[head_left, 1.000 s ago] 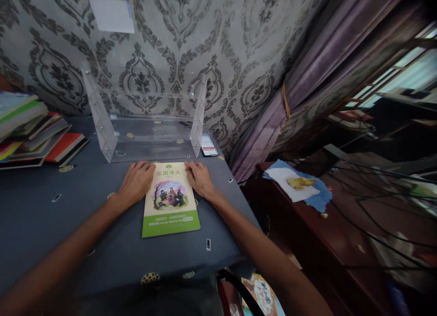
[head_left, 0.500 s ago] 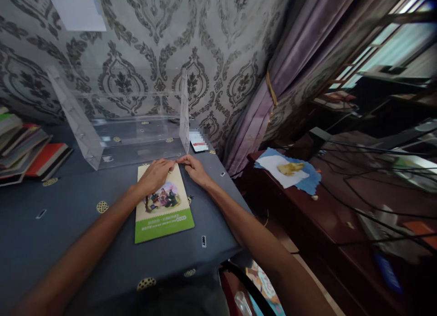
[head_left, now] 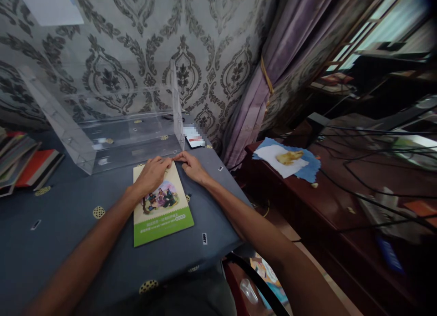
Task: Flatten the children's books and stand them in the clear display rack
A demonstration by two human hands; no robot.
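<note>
A: Setting?

B: Patterned wall behind, grey-blue surface below, mauve curtain off right.

A: The book?

B: Flat on the surface, cover up, in front of the person. Long axis runs roughly away from the body.

A: Hands?

B: Left hand lies over the book: palm down across its far part, fingers loosely bent, tips towards the far right corner. Right hand is beyond the right edge, fingers bent, tips at that corner, touching or just beside it. Left covers more of it.

A: Any grip?

B: Cannot tell for either; undersides hidden.

A: Containers?

B: Transparent rack just beyond the book; wall and surface show through. Blurred pale item beside its right end. Stack of books at far left.

A: Farther?

B: Well right, a second surface, dark red, bearing blue cloth and cables.
</note>
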